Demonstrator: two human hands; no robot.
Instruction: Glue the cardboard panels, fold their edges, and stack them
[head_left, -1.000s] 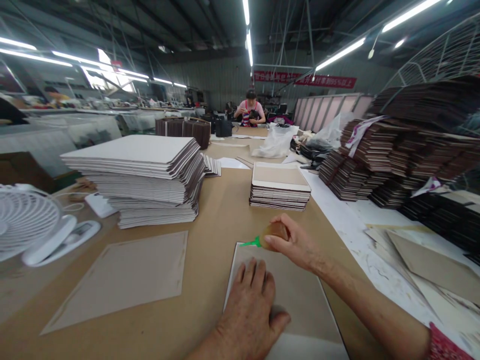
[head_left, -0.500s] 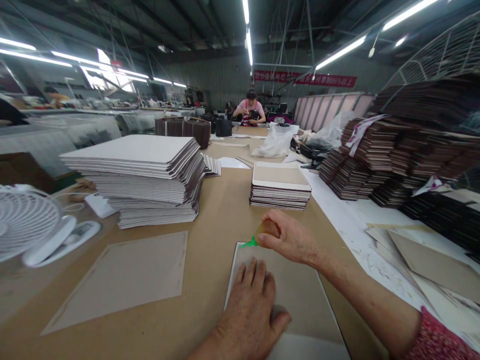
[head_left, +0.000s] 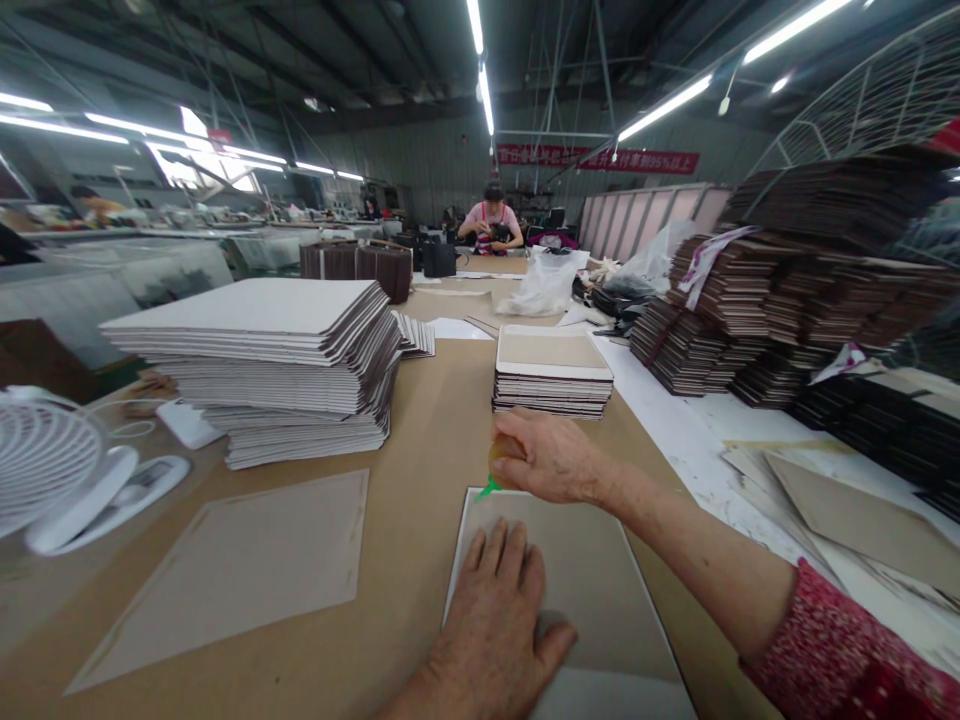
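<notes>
A grey-brown board with a white border (head_left: 600, 590) lies flat on the table in front of me. My left hand (head_left: 491, 630) rests flat on its near left part, fingers stretched out. My right hand (head_left: 551, 455) is closed around a small amber bottle (head_left: 501, 452) with a green nozzle (head_left: 487, 488). The nozzle tip points down at the board's far left corner.
A second board (head_left: 232, 570) lies to the left. Behind it stands a tall stack of white boards (head_left: 262, 370), and a lower stack (head_left: 551, 370) straight ahead. Dark stacks (head_left: 787, 300) fill the right side. A white fan (head_left: 52, 470) sits at left. A person (head_left: 491, 220) works far back.
My right hand has moved left along the board's far edge, carrying the bottle toward the far left corner. The left hand has stayed pressed on the board.
</notes>
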